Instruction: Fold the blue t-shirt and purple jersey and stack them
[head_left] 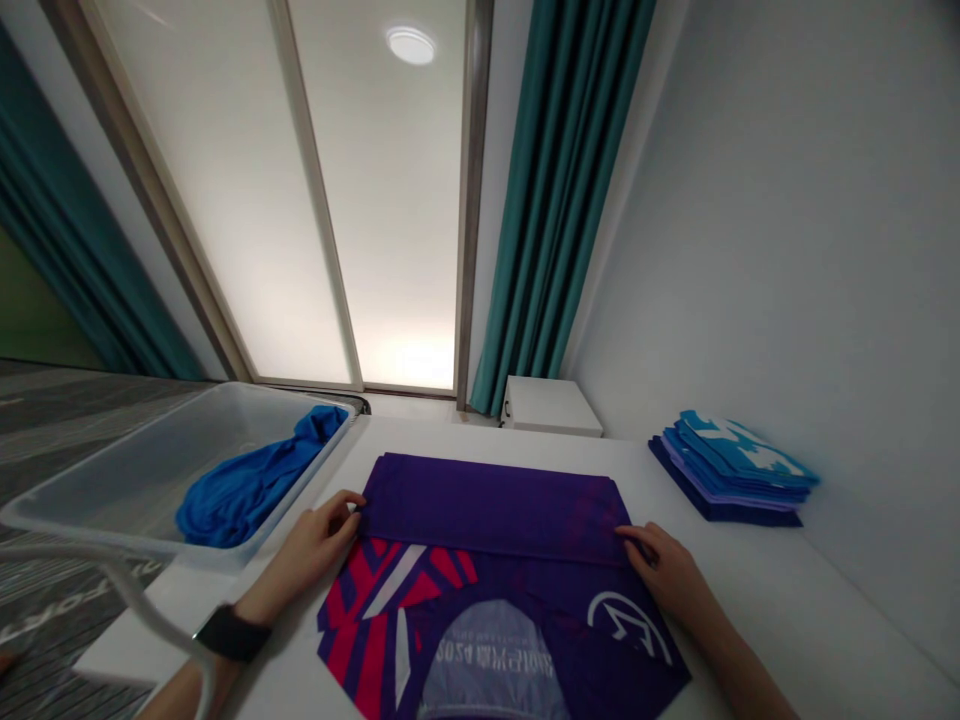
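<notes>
A dark purple T-shirt (495, 510) lies on the white table with its far part folded over toward me as a straight band. Red and white stripes mark its left side, a white round logo its right, and the grey inner back near the neck bears printed text. My left hand (330, 530), below a black wristwatch (232, 633), pinches the band's left edge. At the opposite edge, the fingers of my right hand (660, 565) are closed on the fabric near the fold's right corner.
On the left, a translucent plastic tub (127, 470) holds a crumpled blue garment (255, 480). A stack of folded clothes (735, 465) sits by the wall at right. Beyond the white table (757, 580) stand a white cabinet (551, 405) and a teal curtain (566, 190). A pale curved tube (142, 600) crosses the lower left.
</notes>
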